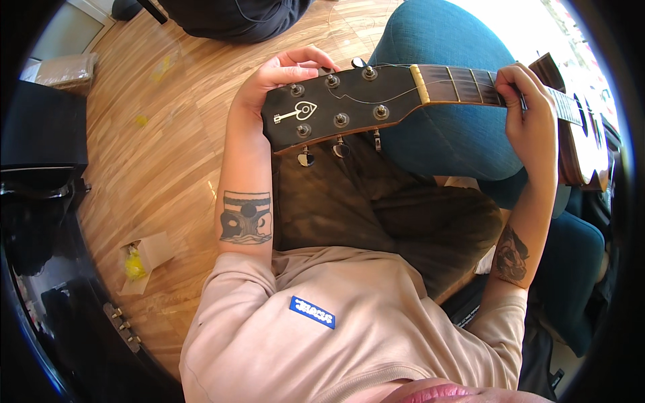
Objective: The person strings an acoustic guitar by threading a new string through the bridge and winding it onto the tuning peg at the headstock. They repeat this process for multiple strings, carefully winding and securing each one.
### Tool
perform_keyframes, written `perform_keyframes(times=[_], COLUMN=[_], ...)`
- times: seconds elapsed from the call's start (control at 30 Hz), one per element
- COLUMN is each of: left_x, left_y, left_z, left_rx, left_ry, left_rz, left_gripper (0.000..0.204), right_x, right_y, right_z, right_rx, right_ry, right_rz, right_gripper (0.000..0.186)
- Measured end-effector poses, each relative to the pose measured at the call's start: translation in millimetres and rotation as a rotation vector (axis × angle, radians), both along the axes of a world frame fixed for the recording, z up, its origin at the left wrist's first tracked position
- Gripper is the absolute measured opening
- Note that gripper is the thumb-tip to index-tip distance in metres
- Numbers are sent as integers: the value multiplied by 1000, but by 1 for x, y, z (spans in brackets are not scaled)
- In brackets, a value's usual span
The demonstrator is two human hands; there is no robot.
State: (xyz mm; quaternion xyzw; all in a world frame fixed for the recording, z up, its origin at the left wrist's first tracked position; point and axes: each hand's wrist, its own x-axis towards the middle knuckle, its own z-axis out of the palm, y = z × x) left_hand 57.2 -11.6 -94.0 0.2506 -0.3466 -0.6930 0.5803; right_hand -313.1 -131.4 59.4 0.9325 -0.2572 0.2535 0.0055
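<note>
An acoustic guitar lies across my lap, its black headstock (pixel 316 107) toward the left and its body (pixel 583 151) at the far right. At the headstock's far edge, my left hand (pixel 287 70) has its thumb and fingers closed on a tuning peg (pixel 326 70). A loose thin guitar string (pixel 369 102) curves over the headstock toward the pale nut (pixel 420 84). My right hand (pixel 527 97) is closed over the fretboard (pixel 463 85), fingers curled in. What lies between those fingers is hidden. Shiny tuning pegs (pixel 306 160) stick out along the near edge.
Another person's blue-trousered knee (pixel 443 60) is under the neck. A small opened cardboard box (pixel 151 255) with yellow stuff inside lies on the wooden floor (pixel 154 168). A glossy black case (pixel 60 289) stands at the left, and dark cloth (pixel 235 17) is at the far edge.
</note>
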Motion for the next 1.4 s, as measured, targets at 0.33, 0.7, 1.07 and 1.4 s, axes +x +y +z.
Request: perform_keyframes(times=[0.33, 0.7, 1.07, 1.4], left_x=[0, 5, -3, 3], left_y=[-21, -14, -17, -21], left_z=[12, -15, -17, -38], left_rx=[-40, -58, -157, -223], left_ry=[-233, -77, -147, -77], left_rz=[-100, -133, -106, -108], left_gripper=[27, 23, 32, 45], right_x=[2, 1, -2, 1], right_y=[1, 0, 0, 3], right_z=[-7, -20, -25, -23], right_rx=[-11, 55, 4, 56], right_ry=[-17, -123, -123, -172], right_rz=[-4, -60, -89, -51], right_gripper=[5, 5, 5, 4])
